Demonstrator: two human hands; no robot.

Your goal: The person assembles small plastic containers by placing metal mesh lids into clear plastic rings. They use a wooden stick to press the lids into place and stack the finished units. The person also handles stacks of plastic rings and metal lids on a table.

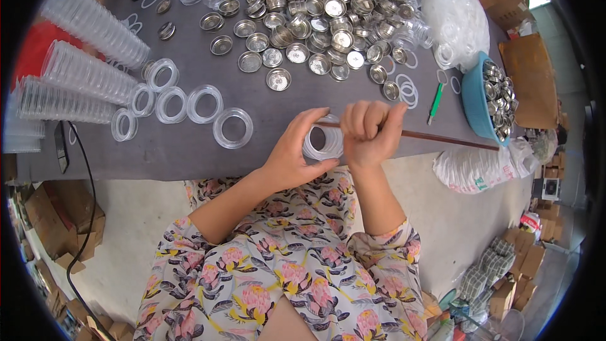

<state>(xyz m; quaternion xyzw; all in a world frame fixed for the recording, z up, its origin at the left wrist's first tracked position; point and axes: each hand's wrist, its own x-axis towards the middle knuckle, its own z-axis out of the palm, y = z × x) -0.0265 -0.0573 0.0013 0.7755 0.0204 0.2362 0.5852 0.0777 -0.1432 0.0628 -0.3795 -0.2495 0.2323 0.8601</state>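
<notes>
My left hand [291, 145] curves its thumb and fingers around a clear plastic ring [311, 149] at the table's near edge. In a closed fist, my right hand [372, 131] grips a thin brown stick [442, 139]. One end of the stick reaches over the ring's opening; the other runs off to the right past the table edge. Whether the stick touches the ring, I cannot tell. Several similar clear rings [233, 128] lie to the left of my hands. Beyond them spreads a large heap of small round metal cups [297, 52], some with perforated bottoms.
Tall stacks of clear plastic rings [88, 72] lean at the left. A blue basket [475, 104] of metal cups stands at the right edge, near a green-handled tool [435, 102] and white thin rings [407, 91]. A clear plastic bag [454, 16] lies behind. A black cable [93, 196] hangs at left.
</notes>
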